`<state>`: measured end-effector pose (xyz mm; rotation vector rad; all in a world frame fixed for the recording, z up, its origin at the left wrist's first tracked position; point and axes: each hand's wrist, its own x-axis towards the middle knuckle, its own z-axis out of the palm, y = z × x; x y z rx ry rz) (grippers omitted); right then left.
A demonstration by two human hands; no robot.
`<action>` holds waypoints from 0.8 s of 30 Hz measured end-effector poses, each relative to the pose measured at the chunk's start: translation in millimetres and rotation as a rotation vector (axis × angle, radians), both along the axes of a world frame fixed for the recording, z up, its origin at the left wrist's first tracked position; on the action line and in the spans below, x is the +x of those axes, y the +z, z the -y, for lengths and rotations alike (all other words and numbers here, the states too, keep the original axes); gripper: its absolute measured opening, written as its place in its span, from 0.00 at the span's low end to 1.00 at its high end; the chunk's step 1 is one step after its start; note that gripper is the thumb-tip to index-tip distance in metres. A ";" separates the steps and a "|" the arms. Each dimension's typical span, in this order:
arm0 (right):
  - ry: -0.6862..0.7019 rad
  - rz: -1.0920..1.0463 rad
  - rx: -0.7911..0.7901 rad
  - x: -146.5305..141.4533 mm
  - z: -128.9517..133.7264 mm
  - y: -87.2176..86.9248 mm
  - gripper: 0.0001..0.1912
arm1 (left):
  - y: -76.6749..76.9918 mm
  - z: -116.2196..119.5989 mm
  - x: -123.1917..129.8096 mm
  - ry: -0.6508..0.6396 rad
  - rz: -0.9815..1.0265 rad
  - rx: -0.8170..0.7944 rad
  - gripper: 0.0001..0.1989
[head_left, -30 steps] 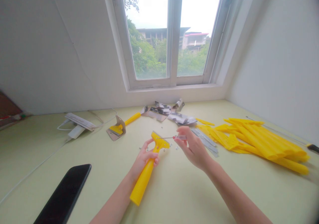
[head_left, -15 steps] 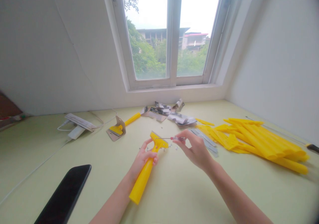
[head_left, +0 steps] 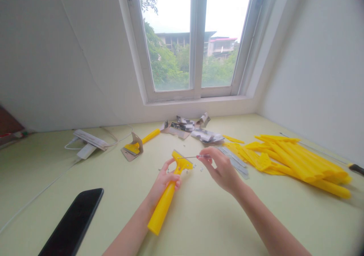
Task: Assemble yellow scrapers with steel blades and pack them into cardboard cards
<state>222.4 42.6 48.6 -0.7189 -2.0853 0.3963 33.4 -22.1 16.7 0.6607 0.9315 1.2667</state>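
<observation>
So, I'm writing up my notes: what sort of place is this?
Probably a small attic-style room at home used for hand assembly, not a factory: a sloping white wall, a window onto trees, and a heap of yellow plastic scraper handles near a phone.

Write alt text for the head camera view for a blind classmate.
A left hand grips a yellow plastic scraper while a right hand holds a small screwdriver to its head. Loose small nuts and a heap of yellow scraper parts lie on the pale green table.
</observation>
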 end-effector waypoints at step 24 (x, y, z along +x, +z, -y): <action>0.031 -0.019 -0.115 1.8 2.4 -0.8 0.04 | -4.1 -1.5 -2.4 -0.004 0.000 0.026 0.41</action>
